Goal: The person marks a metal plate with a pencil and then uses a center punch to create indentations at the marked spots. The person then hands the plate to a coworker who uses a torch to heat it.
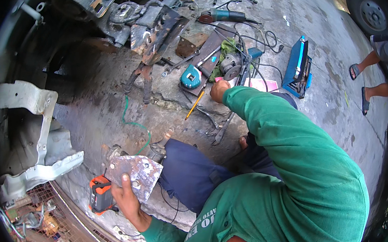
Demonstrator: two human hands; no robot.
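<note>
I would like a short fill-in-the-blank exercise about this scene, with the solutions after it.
The ____ hand holds the rusted metal plate.
The pencil near the right hand is ____.
The long sleeves are ____.
The toolbox is ____.

Missing words: left; yellow; green; blue.

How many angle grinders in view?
2. The upper grinder lies on the concrete floor at top centre; the lower grinder is by the green cloth, just beyond the right hand. Others may be hidden in the clutter.
</note>
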